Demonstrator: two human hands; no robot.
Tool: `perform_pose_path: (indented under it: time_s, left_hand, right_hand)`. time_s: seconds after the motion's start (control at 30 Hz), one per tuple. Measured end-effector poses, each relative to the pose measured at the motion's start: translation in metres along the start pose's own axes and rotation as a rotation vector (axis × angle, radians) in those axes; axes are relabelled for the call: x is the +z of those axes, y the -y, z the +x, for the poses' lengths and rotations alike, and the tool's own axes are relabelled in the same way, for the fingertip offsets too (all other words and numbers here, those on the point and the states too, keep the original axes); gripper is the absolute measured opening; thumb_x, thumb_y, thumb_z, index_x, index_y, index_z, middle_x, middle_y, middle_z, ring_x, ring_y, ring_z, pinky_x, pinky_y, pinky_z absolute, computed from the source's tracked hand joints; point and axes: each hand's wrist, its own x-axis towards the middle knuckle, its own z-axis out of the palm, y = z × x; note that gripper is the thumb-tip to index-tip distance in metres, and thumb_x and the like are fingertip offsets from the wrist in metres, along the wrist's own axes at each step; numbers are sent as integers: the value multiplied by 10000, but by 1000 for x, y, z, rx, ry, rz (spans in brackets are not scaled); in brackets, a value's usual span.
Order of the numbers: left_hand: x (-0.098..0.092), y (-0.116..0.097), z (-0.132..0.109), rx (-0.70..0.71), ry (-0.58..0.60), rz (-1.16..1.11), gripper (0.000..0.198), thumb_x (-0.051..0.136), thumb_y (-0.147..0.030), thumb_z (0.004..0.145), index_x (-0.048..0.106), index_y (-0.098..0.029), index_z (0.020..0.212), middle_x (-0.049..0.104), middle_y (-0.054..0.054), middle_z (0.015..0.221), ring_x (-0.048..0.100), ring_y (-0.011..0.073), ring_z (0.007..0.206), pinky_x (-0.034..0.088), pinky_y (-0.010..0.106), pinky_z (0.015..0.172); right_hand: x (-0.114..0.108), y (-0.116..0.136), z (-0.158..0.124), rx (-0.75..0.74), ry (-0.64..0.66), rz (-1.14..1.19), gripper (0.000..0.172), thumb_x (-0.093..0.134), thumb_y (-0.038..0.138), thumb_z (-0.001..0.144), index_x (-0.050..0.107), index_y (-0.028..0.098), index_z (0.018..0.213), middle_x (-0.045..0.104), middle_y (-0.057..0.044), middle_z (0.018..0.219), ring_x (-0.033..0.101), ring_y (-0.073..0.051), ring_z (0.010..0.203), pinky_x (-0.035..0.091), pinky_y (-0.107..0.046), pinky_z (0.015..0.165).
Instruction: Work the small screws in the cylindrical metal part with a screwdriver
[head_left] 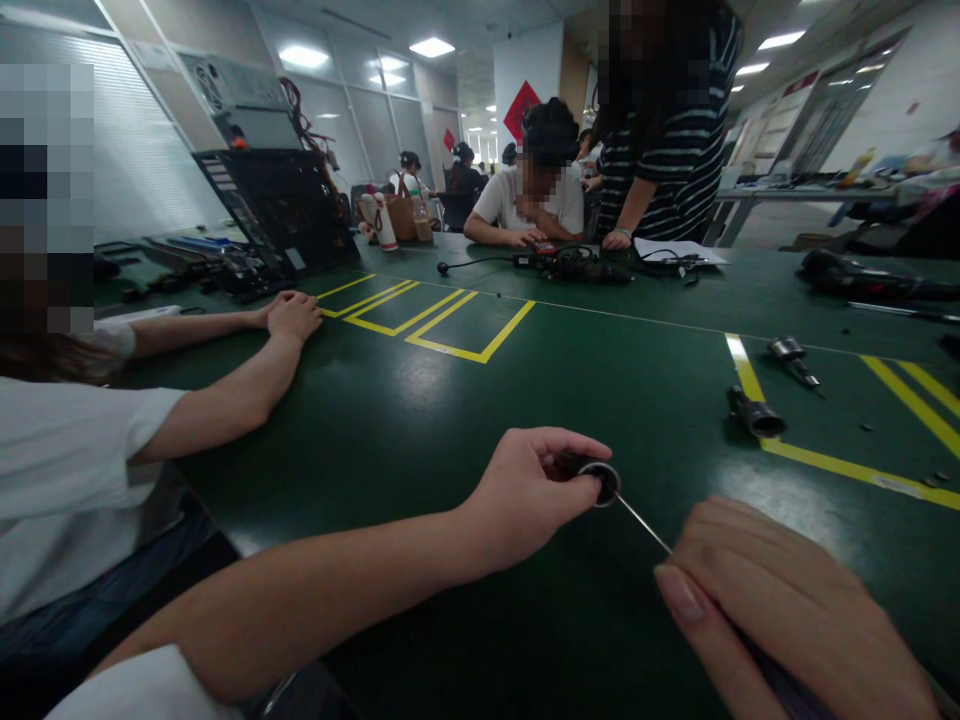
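Near the middle of the green table [360, 430], my left hand [529, 495] is closed round a small dark cylindrical metal part with a shiny ring-shaped rim [611, 472]. The rim faces right, toward my other hand. My right hand [780, 590] is wrapped round the handle of a screwdriver, whose thin steel shaft [643, 522] points up and left. Its tip reaches into the open end of the metal part; the tip itself is hidden inside. Most of the handle is covered by my fingers.
To the right lie a dark metal housing [757, 412] and a metal piece with a thin spindle [795, 362], beside yellow tape [832, 468]. A co-worker's forearms [247, 375] rest on the table at left. Farther back are a black computer case [289, 215] and a cabled tool [577, 265].
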Motion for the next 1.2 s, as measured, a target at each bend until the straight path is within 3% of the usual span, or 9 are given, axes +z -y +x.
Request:
perform_pose_path:
  time_s: [0.47, 0.73, 0.93, 1.2]
  left_hand:
    - [3, -6, 0, -20, -53, 16, 216, 602, -72, 693, 668, -105, 896, 687, 39, 781, 641, 114, 707, 525, 234, 677]
    - [4, -3, 0, 6, -58, 27, 238, 596, -79, 695, 669, -106, 920, 695, 49, 810, 651, 129, 727, 532, 243, 680]
    - [5, -8, 0, -36, -90, 48, 251, 595, -60, 691, 664, -80, 932, 696, 70, 804, 654, 141, 722, 533, 259, 686]
    - [5, -6, -1, -39, -83, 14, 228, 603, -72, 693, 665, -91, 911, 690, 54, 778, 645, 125, 698, 520, 233, 646]
  right_hand:
    - [5, 0, -11, -129, 12, -51, 278, 429, 43, 795, 504, 199, 577, 477, 3, 481, 408, -134, 464, 278, -313, 443]
    - [8, 1, -5, -65, 38, -37, 264, 434, 38, 804, 513, 186, 600, 500, -10, 524, 434, -137, 507, 296, -307, 473]
    - [12, 1, -10, -162, 37, -128, 238, 465, 23, 787, 540, 177, 622, 516, -6, 518, 436, -134, 489, 292, -307, 476]
    - [12, 3, -8, -155, 28, -146, 233, 486, 40, 794, 534, 187, 620, 506, -2, 500, 442, -134, 479, 282, -304, 465]
